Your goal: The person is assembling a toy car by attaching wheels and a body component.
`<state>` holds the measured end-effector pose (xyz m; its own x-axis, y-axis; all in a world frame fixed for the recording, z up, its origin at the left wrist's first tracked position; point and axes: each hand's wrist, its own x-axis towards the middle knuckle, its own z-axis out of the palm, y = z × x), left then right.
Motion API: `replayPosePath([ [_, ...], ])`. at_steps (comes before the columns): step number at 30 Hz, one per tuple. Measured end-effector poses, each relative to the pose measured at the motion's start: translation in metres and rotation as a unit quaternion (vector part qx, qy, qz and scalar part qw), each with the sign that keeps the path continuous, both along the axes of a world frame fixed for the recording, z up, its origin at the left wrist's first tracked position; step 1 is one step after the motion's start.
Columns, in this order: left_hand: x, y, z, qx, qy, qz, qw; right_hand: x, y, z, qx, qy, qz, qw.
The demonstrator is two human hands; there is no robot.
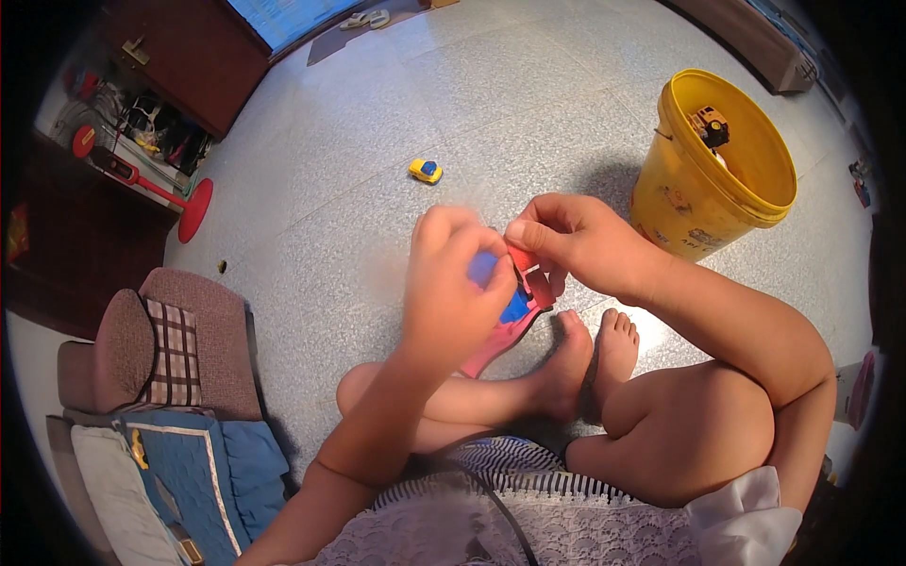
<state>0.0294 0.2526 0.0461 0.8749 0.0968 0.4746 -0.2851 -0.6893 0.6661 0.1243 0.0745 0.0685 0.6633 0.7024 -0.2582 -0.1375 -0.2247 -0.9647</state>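
Note:
Both of my hands meet in front of my crossed legs around a small red-and-blue plastic toy (516, 304). My left hand (449, 279), slightly blurred, is curled round its blue part, and its fingers hide much of it. The thumb and fingers of my right hand (578, 238) pinch the red part (522, 257) at the top. Just below the toy shows a flat pink piece with a dark edge (497, 347), partly covered by my left hand and leg; I cannot tell whether it is joined to the toy.
A small yellow toy car (426, 171) with a blue top sits ahead on the speckled floor. At right stands a yellow bucket (694, 203) holding a toy vehicle (710, 126). A brown cushioned seat (222, 335) and a red round-based stand (195, 209) are at left.

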Motion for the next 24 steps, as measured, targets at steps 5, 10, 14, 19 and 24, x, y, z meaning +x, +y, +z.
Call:
replayPosePath([
  [5, 0.003, 0.011, 0.003, 0.004, 0.016, -0.046, 0.999, 0.002, 0.004, -0.009, -0.029, -0.058, -0.007, 0.998],
  [10, 0.004, 0.019, -0.004, -0.008, -0.007, -0.089, 0.996, -0.001, 0.006, 0.001, -0.034, 0.005, 0.016, 0.999],
  [14, 0.005, 0.023, -0.001, 0.145, -0.126, -0.104, 0.976, -0.005, 0.006, 0.0, -0.016, 0.04, 0.009, 0.999],
  [19, -0.004, 0.009, 0.012, 0.087, -0.065, -0.094, 0.99, -0.004, 0.009, -0.001, -0.042, -0.002, 0.0, 0.999],
  [24, -0.002, 0.019, -0.012, -0.128, 0.071, -0.083, 0.986, 0.001, 0.01, -0.004, -0.088, -0.022, 0.039, 0.995],
])
